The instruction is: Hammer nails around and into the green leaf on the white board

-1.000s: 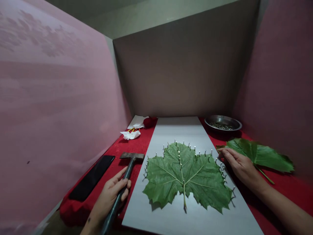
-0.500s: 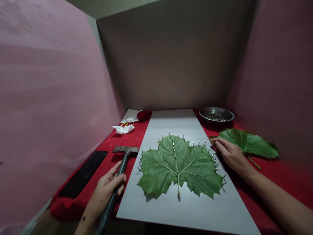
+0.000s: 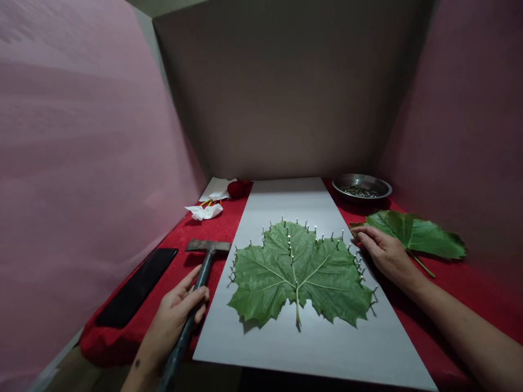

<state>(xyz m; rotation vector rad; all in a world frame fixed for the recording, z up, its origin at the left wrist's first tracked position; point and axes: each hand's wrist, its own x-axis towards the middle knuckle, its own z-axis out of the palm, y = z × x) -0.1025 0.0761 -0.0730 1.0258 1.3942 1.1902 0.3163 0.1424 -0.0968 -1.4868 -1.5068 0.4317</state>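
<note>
A hammer with a dark handle lies in my left hand, its metal head pointing away over the red cloth. Its fingers are wrapped round the handle, left of the white board. On that board a large green leaf lies flat, with several nails standing along its upper and side edges and down its middle vein. My right hand is at the board's right edge, fingers curled together, over the left end of a second leaf. What its fingertips hold, if anything, is hidden.
A metal bowl of nails stands at the back right. At the left lie a black phone-like slab, crumpled white tissue and a red ball of yarn or similar. Pink side walls and a grey back panel enclose the red-covered table.
The view has shifted slightly, so everything sits a little higher and further left. Both hands, the hammer and the leaves keep nearly the same places relative to each other.
</note>
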